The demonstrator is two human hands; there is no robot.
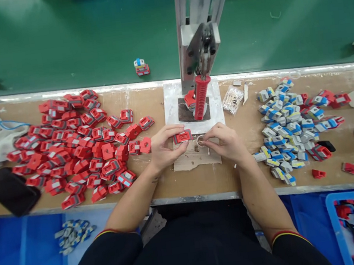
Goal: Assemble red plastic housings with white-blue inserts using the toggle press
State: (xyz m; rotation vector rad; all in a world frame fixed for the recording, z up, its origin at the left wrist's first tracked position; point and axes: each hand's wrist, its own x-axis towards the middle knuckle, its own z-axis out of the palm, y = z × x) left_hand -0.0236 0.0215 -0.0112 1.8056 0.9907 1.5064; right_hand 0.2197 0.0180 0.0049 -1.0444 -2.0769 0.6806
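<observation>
My left hand (169,147) grips a red toy vehicle part (182,136) with grey edging between thumb and fingers, its recessed side facing up. My right hand (225,142) is pinched around a thin cotton swab (208,150), whose white tip sticks out below the fingers. Beside those fingertips is a small white round rim (199,139), partly covered by them. Both hands are above a stained sheet of cardboard (184,163). Behind them stands a hand press with a red handle (202,96); another red part (189,99) sits at its base.
Many red parts (81,151) are piled at left, near a black phone (13,192). At right lies a heap of white, blue and yellow parts (281,129). A bag of cotton swabs (232,99) lies beside the press. Beyond runs a green surface (87,44) with assembled pieces (141,66).
</observation>
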